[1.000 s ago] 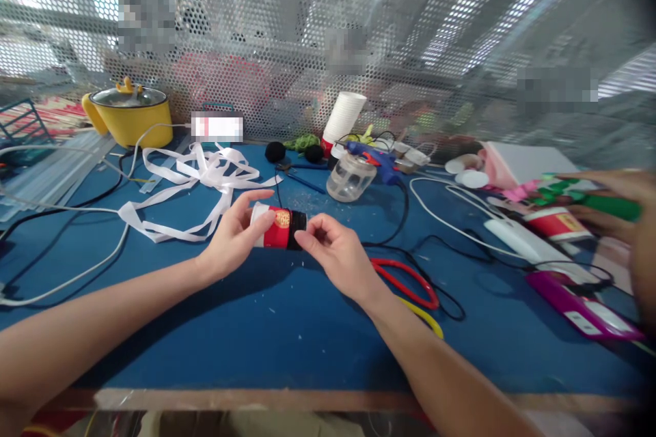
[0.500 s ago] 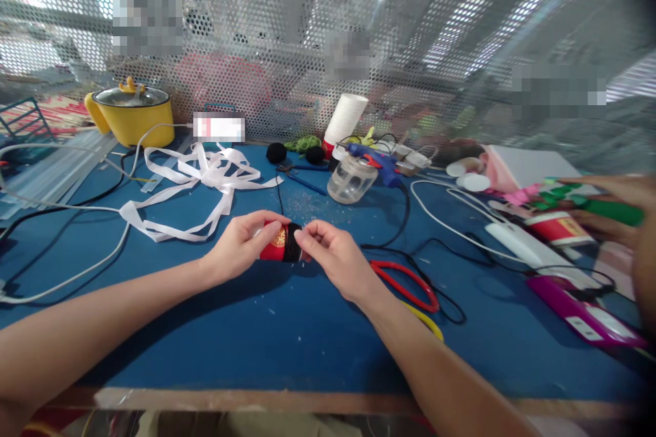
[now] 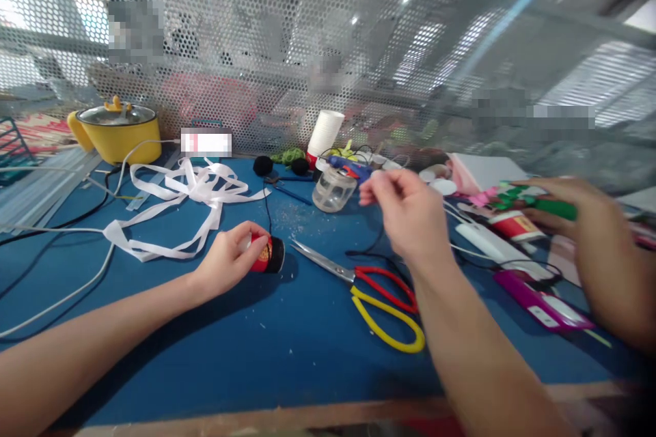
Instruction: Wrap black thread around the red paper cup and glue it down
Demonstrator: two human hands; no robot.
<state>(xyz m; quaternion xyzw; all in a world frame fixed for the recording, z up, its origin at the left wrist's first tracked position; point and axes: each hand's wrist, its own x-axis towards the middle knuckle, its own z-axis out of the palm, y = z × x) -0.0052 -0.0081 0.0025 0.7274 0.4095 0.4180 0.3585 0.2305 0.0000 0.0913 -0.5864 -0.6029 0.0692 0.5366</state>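
My left hand (image 3: 225, 256) is wrapped round a small red paper cup (image 3: 263, 252) with a gold print, lying on its side. Black yarn (image 3: 277, 255) covers a band at its rim, and a strand runs back toward a black yarn ball (image 3: 263, 165). My right hand (image 3: 407, 208) is raised, away from the cup, just right of a blue hot glue gun (image 3: 348, 167) resting on a clear jar (image 3: 333, 192). Its fingers are curled in; anything between them is hidden. Scissors (image 3: 353, 280) with one red and one yellow handle lie open between my hands.
White ribbon (image 3: 220, 194) lies loosely at left, before a yellow electric pot (image 3: 123, 140). Stacked white cups (image 3: 328, 130) stand at the back. Cables, a white power strip (image 3: 492, 246) and a purple device (image 3: 540, 304) lie at right, beside a co-worker's arm (image 3: 599, 266).
My right hand has left the cup's rim and moved right and up toward the glue gun, uncovering the scissors. My left hand keeps the cup. The view has shifted slightly.
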